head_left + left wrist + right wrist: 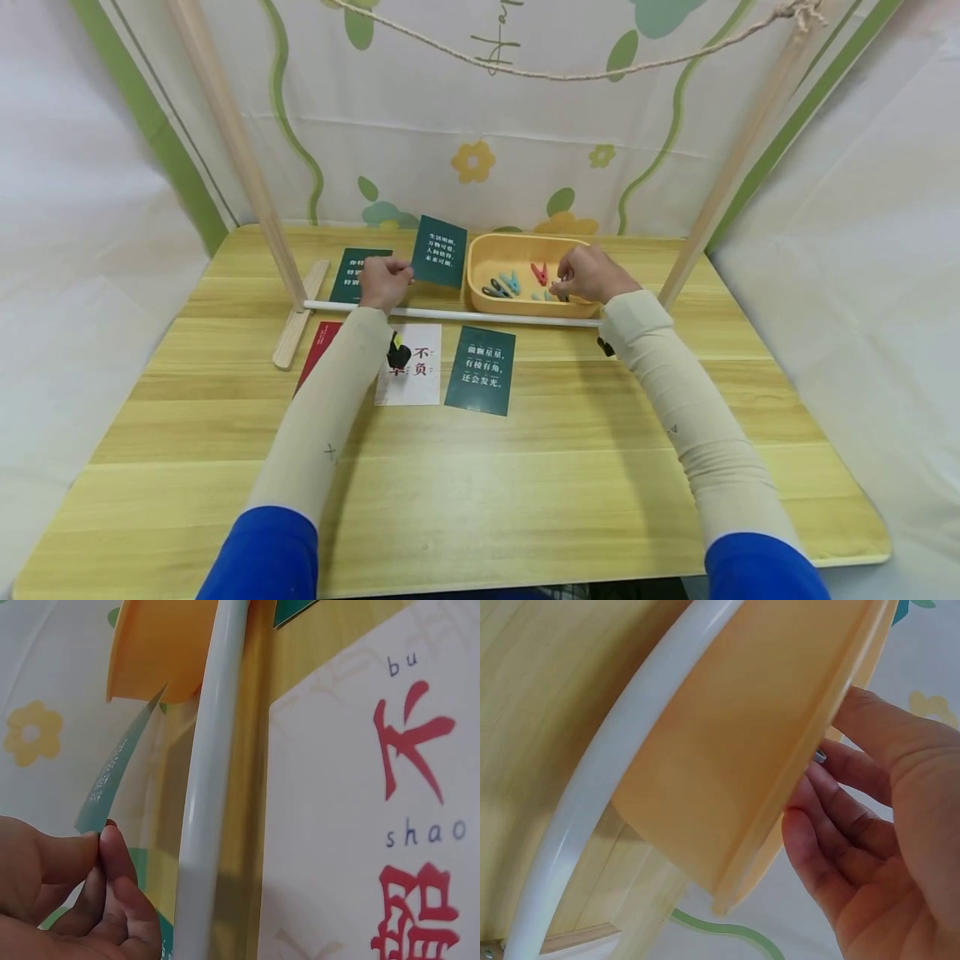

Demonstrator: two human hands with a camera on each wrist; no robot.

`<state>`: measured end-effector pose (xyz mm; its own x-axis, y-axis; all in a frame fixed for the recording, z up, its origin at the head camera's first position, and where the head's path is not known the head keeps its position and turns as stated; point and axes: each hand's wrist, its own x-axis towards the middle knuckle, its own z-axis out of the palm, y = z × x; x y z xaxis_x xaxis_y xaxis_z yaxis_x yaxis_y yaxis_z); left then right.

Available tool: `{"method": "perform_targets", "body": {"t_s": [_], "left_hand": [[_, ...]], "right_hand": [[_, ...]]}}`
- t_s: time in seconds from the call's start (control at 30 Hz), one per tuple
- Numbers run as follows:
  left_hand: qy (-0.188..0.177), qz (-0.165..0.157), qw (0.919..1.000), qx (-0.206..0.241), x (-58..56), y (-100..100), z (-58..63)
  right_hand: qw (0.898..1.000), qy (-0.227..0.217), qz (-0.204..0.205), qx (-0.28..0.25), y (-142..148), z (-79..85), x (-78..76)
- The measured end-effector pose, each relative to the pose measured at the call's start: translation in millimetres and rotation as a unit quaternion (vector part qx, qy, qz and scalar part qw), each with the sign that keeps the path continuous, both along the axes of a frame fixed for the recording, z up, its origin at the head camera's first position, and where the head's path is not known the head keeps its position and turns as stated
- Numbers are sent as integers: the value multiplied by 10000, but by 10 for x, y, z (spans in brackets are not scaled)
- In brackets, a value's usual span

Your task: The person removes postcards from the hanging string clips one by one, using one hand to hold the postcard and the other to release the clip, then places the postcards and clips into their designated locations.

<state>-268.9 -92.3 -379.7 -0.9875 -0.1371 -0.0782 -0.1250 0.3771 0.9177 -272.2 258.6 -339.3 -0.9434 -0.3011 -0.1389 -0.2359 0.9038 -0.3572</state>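
My left hand [385, 282] pinches a dark green card [440, 252] with white lettering by its lower left corner, thumb against fingers. The card stands tilted above the table; the left wrist view shows it nearly edge-on. Inside the yellow plastic bin [480, 302], my right hand [592, 273] has its fingers curled round a clothes peg, mostly hidden. Its metal spring [820, 756] peeks out between the fingers in the right wrist view, and the bin's rim covers some fingertips. Other pegs lie in the bin, among them a red peg [539, 273] and a blue peg [511, 283].
A white rod [495, 317] crosses low in front of the bin between two wooden posts [240, 150]. Twine [555, 77] sags between the posts above. On the table [450, 500] lie another green card [480, 371], a white card [420, 392], a red card [318, 354] and a green card behind my left hand.
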Motion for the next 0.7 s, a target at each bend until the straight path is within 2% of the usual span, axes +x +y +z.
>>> {"method": "perform_targets", "body": {"t_s": [0.3, 0.53, 0.7], "left_hand": [[-105, -14, 9998, -168, -8, 9, -36], [-194, -55, 9991, -385, -32, -3, -64], [-235, -92, 9982, -536, -33, -24, -62]], "right_hand": [[9989, -197, -322, 288, -27, -25, 1], [9982, -280, -302, 443, -22, -87, -38], [9971, -120, -248, 712, -29, -119, -51]]}}
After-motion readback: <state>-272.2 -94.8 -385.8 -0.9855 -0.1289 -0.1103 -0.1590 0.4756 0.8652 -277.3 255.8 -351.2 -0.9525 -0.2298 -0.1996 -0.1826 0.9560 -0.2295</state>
